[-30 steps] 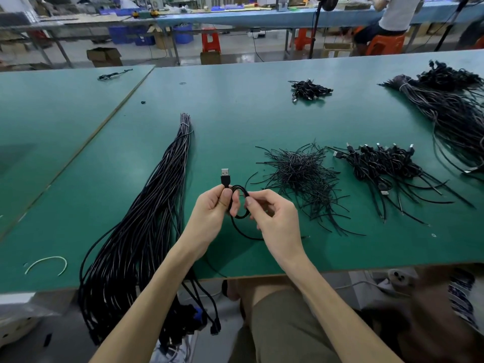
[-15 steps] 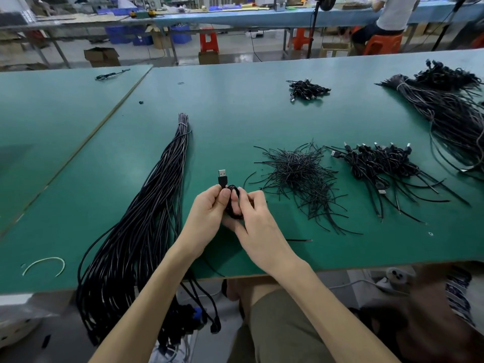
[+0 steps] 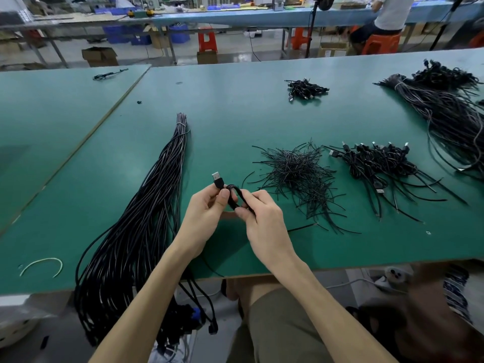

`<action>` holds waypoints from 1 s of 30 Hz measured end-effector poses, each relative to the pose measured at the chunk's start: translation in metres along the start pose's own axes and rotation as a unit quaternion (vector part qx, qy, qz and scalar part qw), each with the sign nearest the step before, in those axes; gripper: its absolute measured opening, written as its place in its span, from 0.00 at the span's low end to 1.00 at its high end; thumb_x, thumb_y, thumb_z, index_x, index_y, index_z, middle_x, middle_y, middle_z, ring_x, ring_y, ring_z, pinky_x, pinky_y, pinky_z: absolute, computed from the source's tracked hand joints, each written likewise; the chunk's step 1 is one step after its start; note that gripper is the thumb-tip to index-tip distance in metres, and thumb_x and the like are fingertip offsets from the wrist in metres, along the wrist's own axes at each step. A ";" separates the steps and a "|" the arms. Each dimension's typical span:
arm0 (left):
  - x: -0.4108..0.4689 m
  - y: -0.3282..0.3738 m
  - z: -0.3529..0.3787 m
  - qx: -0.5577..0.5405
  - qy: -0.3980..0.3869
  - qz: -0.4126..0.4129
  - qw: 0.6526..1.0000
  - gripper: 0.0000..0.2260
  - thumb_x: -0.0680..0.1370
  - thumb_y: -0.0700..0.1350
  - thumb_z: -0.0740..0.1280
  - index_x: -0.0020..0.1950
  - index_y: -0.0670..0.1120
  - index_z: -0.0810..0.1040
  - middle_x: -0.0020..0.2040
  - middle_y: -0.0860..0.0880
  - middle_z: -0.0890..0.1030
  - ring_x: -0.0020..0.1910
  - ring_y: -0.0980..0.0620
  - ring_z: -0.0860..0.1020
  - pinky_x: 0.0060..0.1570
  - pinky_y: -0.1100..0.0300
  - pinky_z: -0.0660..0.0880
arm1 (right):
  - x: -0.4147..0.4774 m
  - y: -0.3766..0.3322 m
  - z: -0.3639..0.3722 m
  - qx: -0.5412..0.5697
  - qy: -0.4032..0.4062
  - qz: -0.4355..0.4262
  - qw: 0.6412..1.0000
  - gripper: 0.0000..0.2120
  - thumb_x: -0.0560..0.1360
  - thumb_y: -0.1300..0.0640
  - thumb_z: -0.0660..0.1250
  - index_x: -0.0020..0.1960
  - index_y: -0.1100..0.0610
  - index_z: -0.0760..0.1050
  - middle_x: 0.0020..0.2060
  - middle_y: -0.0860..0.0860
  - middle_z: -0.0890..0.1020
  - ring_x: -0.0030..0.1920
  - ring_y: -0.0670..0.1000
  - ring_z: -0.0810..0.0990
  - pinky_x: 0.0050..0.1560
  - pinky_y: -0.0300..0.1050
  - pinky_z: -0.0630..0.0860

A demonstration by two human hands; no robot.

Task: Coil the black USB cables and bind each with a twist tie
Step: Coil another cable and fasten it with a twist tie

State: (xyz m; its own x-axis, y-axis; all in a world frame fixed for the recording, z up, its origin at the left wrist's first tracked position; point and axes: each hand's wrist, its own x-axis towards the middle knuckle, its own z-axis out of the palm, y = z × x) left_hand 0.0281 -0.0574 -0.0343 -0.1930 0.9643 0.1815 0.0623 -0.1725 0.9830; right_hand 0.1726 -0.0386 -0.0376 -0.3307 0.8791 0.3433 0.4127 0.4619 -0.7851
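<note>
1. I hold one cable as a small coil (image 3: 234, 195) just above the near middle of the surface (image 3: 235, 113), its plug (image 3: 218, 179) sticking up past my fingers.
2. My left hand (image 3: 207, 213) has a tight grip on the coil just below the plug. My right hand (image 3: 264, 218) has its grip curled round the coil's other side.
3. I see no tie on this coil, and I cannot tell whether my right hand holds one, so I judge the coiling about done and the binding yet to do.
4. The ties (image 3: 296, 171) lie in a heap just right of my hands, within easy reach.
5. Done work: a bound pile (image 3: 377, 163) sits right of the ties, and a smaller far pile (image 3: 306, 89) lies well beyond.
6. Left to do: a long loose bundle (image 3: 146, 213) runs down the left and hangs off the near edge. Another thick bundle (image 3: 445, 111) lies at the far right. I judge most of the job is ahead.
7. Writing: I can read none. The plug shows bare metal with no legible mark, and the background boxes are too small to read.
</note>
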 end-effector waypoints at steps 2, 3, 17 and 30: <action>0.000 0.000 0.000 0.034 0.006 0.007 0.999 0.10 0.85 0.41 0.62 0.48 0.40 0.80 0.43 0.53 0.84 0.47 0.52 0.83 0.48 0.59 0.81 | -0.001 0.000 0.000 -0.001 -0.013 -0.008 1.000 0.17 0.83 0.63 0.66 0.71 0.61 0.76 0.50 0.51 0.75 0.49 0.49 0.76 0.57 0.41 0.75; 0.000 0.000 -0.001 0.052 0.009 0.011 0.999 0.10 0.85 0.40 0.62 0.48 0.40 0.80 0.42 0.54 0.84 0.45 0.54 0.83 0.47 0.61 0.81 | -0.002 0.000 0.001 -0.004 -0.021 -0.012 1.000 0.17 0.83 0.63 0.66 0.71 0.60 0.76 0.49 0.51 0.75 0.48 0.47 0.76 0.55 0.36 0.73; -0.001 0.002 -0.007 0.041 0.029 0.021 0.999 0.08 0.79 0.44 0.72 0.49 0.40 0.85 0.42 0.44 0.86 0.39 0.51 0.84 0.43 0.60 0.81 | 0.001 0.002 -0.002 0.039 -0.027 0.010 0.999 0.19 0.80 0.62 0.72 0.70 0.57 0.78 0.48 0.49 0.77 0.47 0.46 0.76 0.51 0.27 0.70; -0.001 0.004 -0.008 -0.026 -0.013 -0.028 0.999 0.14 0.72 0.41 0.77 0.57 0.41 0.86 0.54 0.38 0.85 0.45 0.45 0.86 0.50 0.54 0.83 | 0.001 0.004 -0.002 0.019 -0.011 0.008 1.000 0.14 0.80 0.66 0.69 0.64 0.61 0.82 0.46 0.52 0.78 0.47 0.51 0.77 0.47 0.29 0.70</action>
State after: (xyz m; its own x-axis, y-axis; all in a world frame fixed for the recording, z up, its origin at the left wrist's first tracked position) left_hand 0.0206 -0.0604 -0.0307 -0.1688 0.9777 0.1251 0.0010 -0.1267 0.9919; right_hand 0.1760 -0.0355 -0.0394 -0.3422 0.8835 0.3199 0.3859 0.4426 -0.8094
